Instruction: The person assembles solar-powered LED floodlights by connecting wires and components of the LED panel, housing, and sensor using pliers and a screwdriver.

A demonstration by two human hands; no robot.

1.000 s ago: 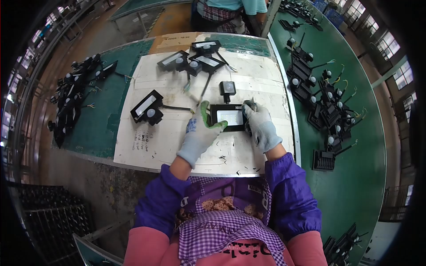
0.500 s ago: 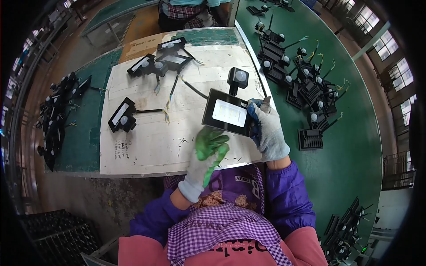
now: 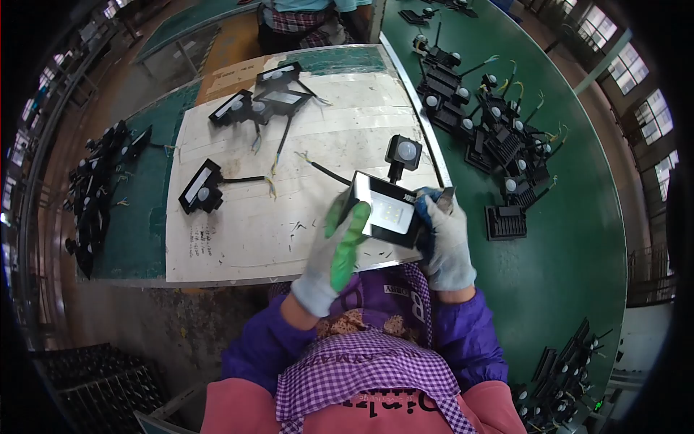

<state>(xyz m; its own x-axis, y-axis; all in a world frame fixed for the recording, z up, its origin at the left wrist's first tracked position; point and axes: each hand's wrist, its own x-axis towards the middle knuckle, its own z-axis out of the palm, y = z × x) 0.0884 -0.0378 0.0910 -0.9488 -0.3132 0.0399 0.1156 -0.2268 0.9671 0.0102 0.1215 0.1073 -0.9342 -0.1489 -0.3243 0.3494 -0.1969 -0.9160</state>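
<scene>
A black LED floodlight [image 3: 390,211] with a motion sensor [image 3: 406,151] on its upper edge is held tilted above the white board, its glass face toward me. My left hand [image 3: 337,249], in a white glove with green-coated fingers, grips the left side, thumb along the front edge. On the opposite side, my right hand [image 3: 447,246], gloved in white with blue fingertips, closes around the edge. A small grey metal blade-like piece [image 3: 447,195] sticks out by the right fingers; its other end is hidden. The floodlight's black cable [image 3: 329,172] points up and left, ending in bare coloured wires.
Several similar floodlights lie on the board [image 3: 238,249], one [image 3: 201,189] at its left. More are piled on the green table [image 3: 557,267] at right and on the green surface [image 3: 134,242] at left. Another person [image 3: 311,22] sits beyond the far edge.
The floodlight has come down toward me and slightly right with my right hand. My left hand has moved up and taken hold of its left side.
</scene>
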